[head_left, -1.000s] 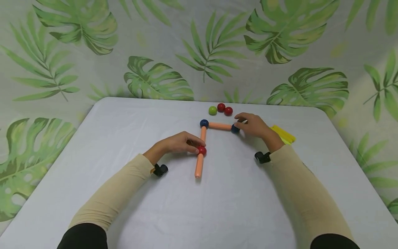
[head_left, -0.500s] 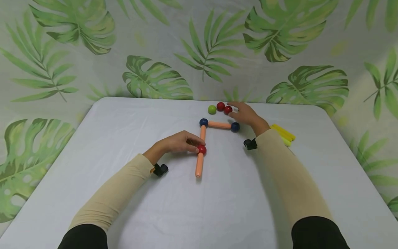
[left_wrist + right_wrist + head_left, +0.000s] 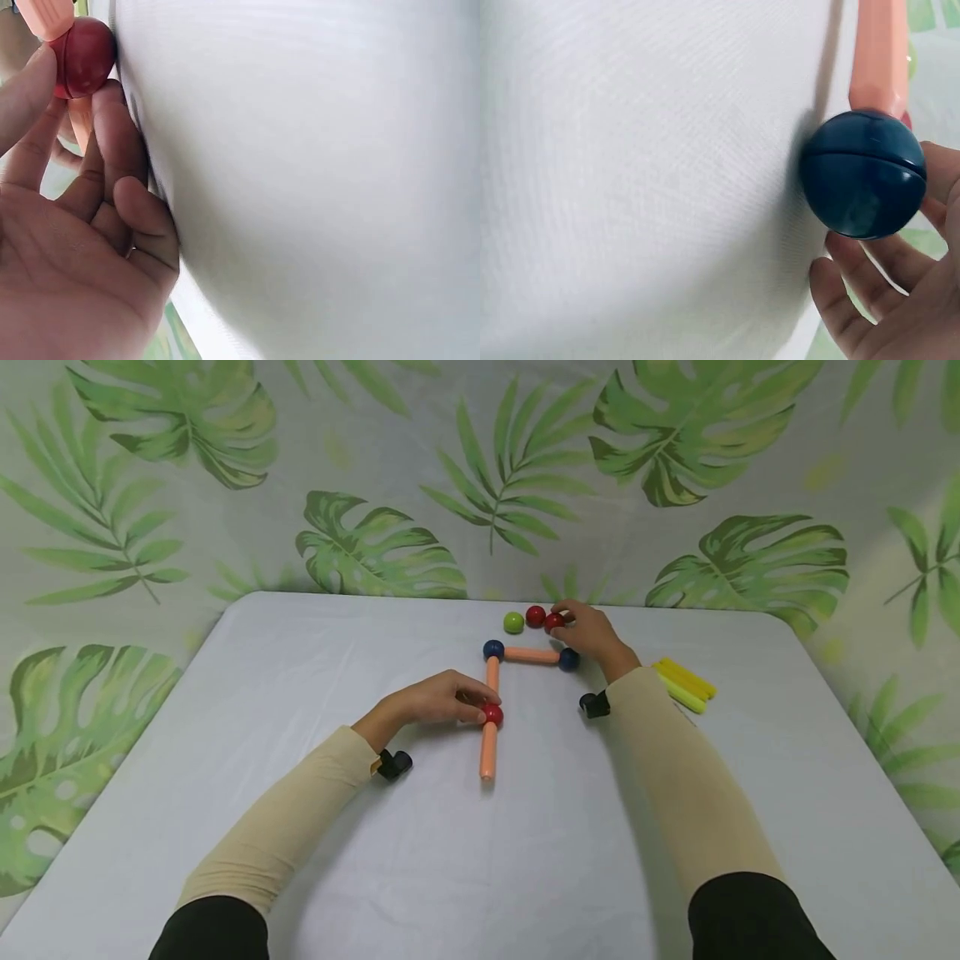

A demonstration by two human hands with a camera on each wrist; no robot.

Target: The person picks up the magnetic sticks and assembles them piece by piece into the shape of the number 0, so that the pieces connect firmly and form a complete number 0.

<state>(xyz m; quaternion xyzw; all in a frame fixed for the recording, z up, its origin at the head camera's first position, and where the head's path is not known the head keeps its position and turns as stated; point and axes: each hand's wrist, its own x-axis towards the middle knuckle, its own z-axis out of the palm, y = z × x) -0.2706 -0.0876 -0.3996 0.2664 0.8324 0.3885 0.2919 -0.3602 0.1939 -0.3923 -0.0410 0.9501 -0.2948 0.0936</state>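
The left hand [image 3: 435, 697] pinches one red ball [image 3: 494, 715] in a chain of three orange sticks [image 3: 488, 752] and two blue balls [image 3: 569, 659] on a white table [image 3: 420, 860]; the right hand [image 3: 592, 631] pinches one of two separate red balls [image 3: 536, 616] near one green ball [image 3: 513, 622]; yellow sticks [image 3: 686, 677] lie farther right

Long tan sleeves [image 3: 277, 825], left and right, meet black fabric [image 3: 753, 917] at their near ends; small black cameras [image 3: 595, 705] sit by the cuffs [image 3: 356, 750].
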